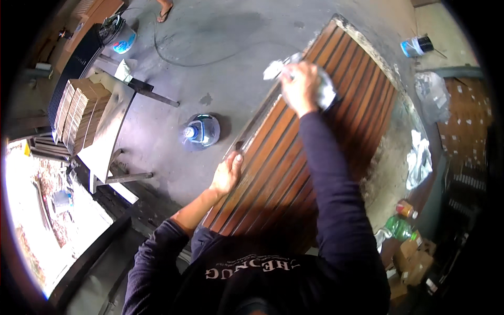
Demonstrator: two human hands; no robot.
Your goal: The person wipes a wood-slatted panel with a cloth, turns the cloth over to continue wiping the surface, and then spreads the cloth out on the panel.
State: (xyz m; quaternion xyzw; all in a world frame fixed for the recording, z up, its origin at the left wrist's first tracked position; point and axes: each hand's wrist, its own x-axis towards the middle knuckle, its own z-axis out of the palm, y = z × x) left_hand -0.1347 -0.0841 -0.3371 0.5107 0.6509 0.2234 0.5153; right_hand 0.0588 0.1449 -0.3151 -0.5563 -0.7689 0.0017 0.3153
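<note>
Right hand (301,88) clamps white cloth (327,91) on slatted wooden panel (273,176), upper centre
Left hand (227,174) touches its edge; grip unclear.

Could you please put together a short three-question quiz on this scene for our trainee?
1. Multiple choice: which hand holds the white wad on the slatted wooden panel?
A) left
B) right
C) both

2. True or false: the clear plastic jug is on the grey floor, to the left of the panel.

3. Short answer: where does the left hand rest?

Key:
1. B, the right hand.
2. True.
3. On the panel's left edge.
</note>
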